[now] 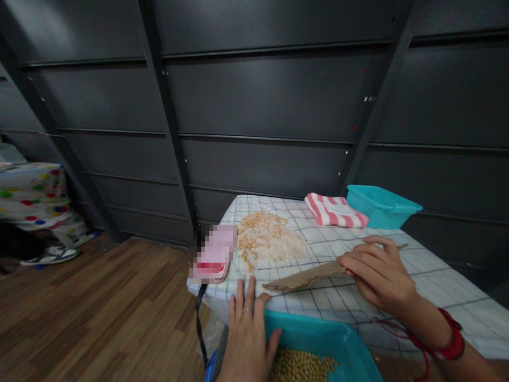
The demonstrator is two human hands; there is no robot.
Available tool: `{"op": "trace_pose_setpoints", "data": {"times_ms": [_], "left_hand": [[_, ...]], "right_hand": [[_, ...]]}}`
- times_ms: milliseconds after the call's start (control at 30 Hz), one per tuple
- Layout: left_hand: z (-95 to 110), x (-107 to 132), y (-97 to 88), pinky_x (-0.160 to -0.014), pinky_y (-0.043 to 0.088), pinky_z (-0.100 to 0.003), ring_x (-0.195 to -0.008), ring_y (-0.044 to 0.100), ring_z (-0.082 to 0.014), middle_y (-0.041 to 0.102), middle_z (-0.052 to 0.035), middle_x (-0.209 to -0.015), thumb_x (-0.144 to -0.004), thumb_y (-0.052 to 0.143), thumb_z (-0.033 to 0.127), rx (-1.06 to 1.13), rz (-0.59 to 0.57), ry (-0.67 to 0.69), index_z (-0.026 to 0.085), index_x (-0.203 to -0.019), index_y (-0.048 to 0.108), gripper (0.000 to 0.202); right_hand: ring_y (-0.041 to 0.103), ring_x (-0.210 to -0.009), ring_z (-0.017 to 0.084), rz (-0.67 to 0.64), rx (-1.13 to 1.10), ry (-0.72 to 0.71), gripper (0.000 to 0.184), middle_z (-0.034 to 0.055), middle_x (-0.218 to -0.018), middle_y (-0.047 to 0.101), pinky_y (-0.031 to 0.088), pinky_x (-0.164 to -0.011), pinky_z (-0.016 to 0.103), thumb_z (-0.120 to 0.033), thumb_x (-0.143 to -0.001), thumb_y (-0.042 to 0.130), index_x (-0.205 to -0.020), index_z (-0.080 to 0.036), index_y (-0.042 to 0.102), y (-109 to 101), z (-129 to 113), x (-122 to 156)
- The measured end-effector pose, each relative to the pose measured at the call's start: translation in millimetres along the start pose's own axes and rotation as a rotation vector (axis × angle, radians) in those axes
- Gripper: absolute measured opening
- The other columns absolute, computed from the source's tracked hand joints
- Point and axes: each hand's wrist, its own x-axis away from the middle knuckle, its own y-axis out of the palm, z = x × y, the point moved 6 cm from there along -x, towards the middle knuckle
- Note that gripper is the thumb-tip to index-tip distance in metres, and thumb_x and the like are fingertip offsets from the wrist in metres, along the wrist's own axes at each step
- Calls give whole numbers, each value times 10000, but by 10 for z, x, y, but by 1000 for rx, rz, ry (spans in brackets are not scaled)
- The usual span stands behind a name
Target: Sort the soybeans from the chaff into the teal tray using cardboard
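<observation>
My right hand (382, 273) grips a torn strip of brown cardboard (306, 278), held low over the checked tablecloth with its far end pointing left. Fingers extended, my left hand (248, 323) lies over the left rim of a teal basin (330, 323) at the table's front edge; its fingertips reach toward the cloth. Inside the basin are many yellowish soybeans (302, 366). On the table, a spread heap of pale rice grains (282, 241) is mixed with soybeans (248, 241), which lie thicker on its left side.
A phone (217, 252) with a black strap lies at the table's left edge. Toward the back right are a folded pink-and-white striped towel (336, 211) and a second teal basin (379, 207). Dark metal panels (262, 95) stand behind. Another person's shoe (51, 255) is at far left.
</observation>
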Motion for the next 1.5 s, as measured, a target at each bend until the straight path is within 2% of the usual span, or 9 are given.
{"op": "trace_pose_setpoints", "data": {"times_ms": [133, 300, 500, 767, 833, 1000, 1367, 1500], "left_hand": [[27, -22, -24, -1009, 232, -603, -1303, 86, -368, 232, -194, -1435, -762, 448, 208, 7, -17, -40, 119, -1117, 492, 368], [41, -34, -31, -994, 246, -623, -1298, 112, -375, 260, -213, -1420, -762, 441, 213, 28, 21, -26, 109, -1083, 491, 341], [15, -23, 14, -971, 284, -640, -1289, 149, -390, 320, -225, -1390, -757, 430, 230, 57, 136, 16, 113, -1037, 496, 311], [-9, -11, 37, -967, 322, -623, -1297, 169, -364, 363, -198, -1376, -790, 396, 262, 86, 230, 19, 104, -1197, 369, 437], [-12, -16, 42, -967, 322, -622, -1296, 172, -364, 371, -205, -1369, -793, 389, 268, 89, 231, 15, 93, -1207, 358, 450], [-9, -29, 48, -962, 312, -634, -1291, 173, -377, 378, -215, -1362, -790, 384, 282, 81, 193, 13, 95, -1105, 445, 372], [21, -44, 3, -953, 311, -640, -1287, 183, -382, 366, -224, -1366, -781, 402, 263, 74, 167, 19, 116, -1049, 468, 313], [25, -39, -1, -952, 319, -635, -1285, 187, -381, 368, -215, -1368, -782, 409, 260, 68, 176, 21, 120, -1051, 463, 308]], "right_hand": [[519, -621, 131, -20, 10, -3, 149, -13, -662, 620, 369, -731, 358, -77, -811, 439, -857, -197, 514, -16, -13, -2], [517, -614, 126, -41, 8, 26, 161, -27, -655, 613, 361, -740, 353, -72, -810, 427, -836, -207, 511, -25, -10, -1], [519, -626, 123, -55, 18, 28, 137, -23, -659, 611, 353, -756, 351, -83, -826, 424, -832, -194, 505, -11, -12, 9], [520, -596, 113, -73, 64, 32, 136, -35, -624, 606, 348, -749, 342, -106, -853, 403, -814, -198, 497, -62, -41, -26], [522, -592, 115, -48, 97, 37, 141, -32, -623, 608, 353, -739, 342, -88, -840, 415, -811, -199, 495, -102, -31, -39], [518, -582, 127, 14, 138, 41, 130, -10, -633, 615, 367, -730, 360, -66, -813, 454, -823, -189, 495, -156, -10, -33], [519, -579, 121, -94, 142, 55, 150, -31, -600, 599, 345, -726, 342, -132, -868, 381, -782, -204, 480, -90, -47, -1], [521, -581, 118, -87, 137, 63, 137, -34, -608, 602, 345, -730, 339, -121, -859, 398, -794, -204, 486, -98, -32, 13]]}}
